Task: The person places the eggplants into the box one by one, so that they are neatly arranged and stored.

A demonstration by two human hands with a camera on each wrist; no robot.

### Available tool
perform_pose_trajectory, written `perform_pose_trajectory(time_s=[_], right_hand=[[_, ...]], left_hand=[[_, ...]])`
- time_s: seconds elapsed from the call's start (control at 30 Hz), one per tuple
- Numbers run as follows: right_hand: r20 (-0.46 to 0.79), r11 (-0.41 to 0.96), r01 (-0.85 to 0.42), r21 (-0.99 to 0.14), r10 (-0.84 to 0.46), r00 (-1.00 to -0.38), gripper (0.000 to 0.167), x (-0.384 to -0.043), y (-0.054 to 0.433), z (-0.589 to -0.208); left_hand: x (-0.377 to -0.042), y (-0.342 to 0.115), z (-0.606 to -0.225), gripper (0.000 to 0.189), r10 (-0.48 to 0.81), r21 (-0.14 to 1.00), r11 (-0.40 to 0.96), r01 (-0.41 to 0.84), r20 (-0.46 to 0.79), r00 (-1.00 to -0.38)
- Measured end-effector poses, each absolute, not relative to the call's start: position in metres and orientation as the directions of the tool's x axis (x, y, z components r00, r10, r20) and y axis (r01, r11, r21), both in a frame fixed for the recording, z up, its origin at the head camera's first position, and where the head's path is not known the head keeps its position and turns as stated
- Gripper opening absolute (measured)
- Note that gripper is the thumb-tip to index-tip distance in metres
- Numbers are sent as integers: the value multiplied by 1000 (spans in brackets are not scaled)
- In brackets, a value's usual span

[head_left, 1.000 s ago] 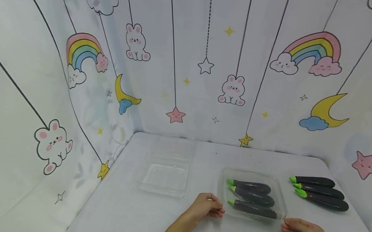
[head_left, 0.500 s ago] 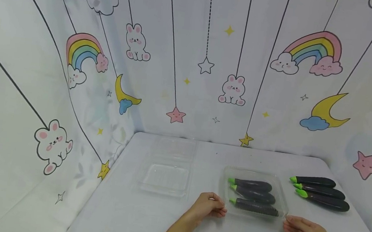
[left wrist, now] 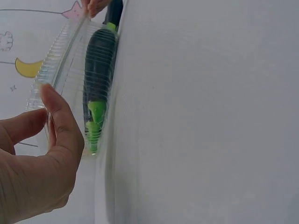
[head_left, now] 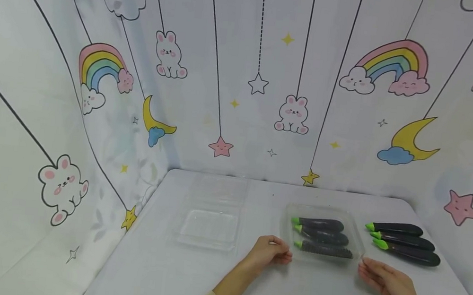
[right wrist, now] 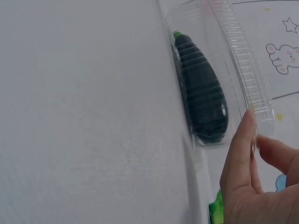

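In the head view, a clear plastic clamshell box (head_left: pixel 356 228) with its lid down sits right of the table's middle. Three dark eggplants (head_left: pixel 324 235) with green stem ends lie side by side inside. My left hand (head_left: pixel 269 253) pinches the rim at the near left corner between thumb and fingers. At the near right corner, my right hand (head_left: pixel 390 281) pinches the rim too. The left wrist view has the thumb and fingers of the left hand (left wrist: pixel 51 158) on the rim flange. The ribbed wall shows beside the right hand (right wrist: pixel 257 177) in the right wrist view.
A second clear box (head_left: pixel 208 230) stands unfolded on the left, its lid (head_left: pixel 217 191) laid back behind its base. Several more eggplants (head_left: pixel 406 253) lie to the right of the held box. Printed white cloth (head_left: pixel 224 94) rises behind the white table (head_left: pixel 156 272).
Both hands have moved the filled box away from me, toward the back of the table, keeping their pinch on its near corners. The eggplants inside have gone with it.
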State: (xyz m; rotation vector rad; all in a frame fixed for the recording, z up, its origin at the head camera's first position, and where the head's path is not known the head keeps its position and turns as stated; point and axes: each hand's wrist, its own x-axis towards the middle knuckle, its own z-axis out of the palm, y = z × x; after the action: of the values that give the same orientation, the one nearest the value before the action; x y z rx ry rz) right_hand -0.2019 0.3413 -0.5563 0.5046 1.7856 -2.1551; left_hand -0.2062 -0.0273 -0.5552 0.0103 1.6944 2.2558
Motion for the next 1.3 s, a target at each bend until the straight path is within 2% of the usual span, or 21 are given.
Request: perform_pose_trajectory(time_s=[0.23, 0.47, 0.73, 0.83, 0.9, 1.0, 1.17, 1.23, 1.3], right_hand=[[-421, -281, 407, -869, -10, -907, 17, -213, 346, -554], [-407, -389, 381, -839, -19, -913, 17, -220, 348, -551], [-358, -460, 333, -823, -35, -933, 21, -226, 352, -549], [-343, -446, 316, -838, -21, -939, 25, -227, 354, -551], [-342, -387, 309, -869, 17, -940, 24, -228, 355, -554], [-305, -185, 282, -941, 112, -946, 14, -227, 356, -558], [-130, 227, 179, -957, 216, -968, 56, -222, 363, -560], [-32, 365, 122, -923, 245, -969, 57, -220, 367, -559], [80, 513, 76, -855, 274, -958, 51, -219, 374, -559]], left_hand=[[-223, -15, -554, 10, 245, 932, -267, -245, -180, -953], [-241, -1, -557, 8, 202, 923, -293, -249, -195, -960], [-254, 11, -558, 8, 181, 912, -320, -257, -208, -961], [-256, 12, -558, 8, 191, 909, -325, -262, -209, -959], [-257, 10, -559, 9, 198, 910, -319, -264, -209, -958], [-257, 3, -558, 12, 210, 914, -298, -274, -217, -953], [-253, -12, -552, 24, 214, 939, -219, -263, -217, -952], [-250, -19, -546, 32, 211, 954, -168, -250, -213, -954], [-247, -26, -540, 39, 207, 967, -114, -227, -200, -958]])
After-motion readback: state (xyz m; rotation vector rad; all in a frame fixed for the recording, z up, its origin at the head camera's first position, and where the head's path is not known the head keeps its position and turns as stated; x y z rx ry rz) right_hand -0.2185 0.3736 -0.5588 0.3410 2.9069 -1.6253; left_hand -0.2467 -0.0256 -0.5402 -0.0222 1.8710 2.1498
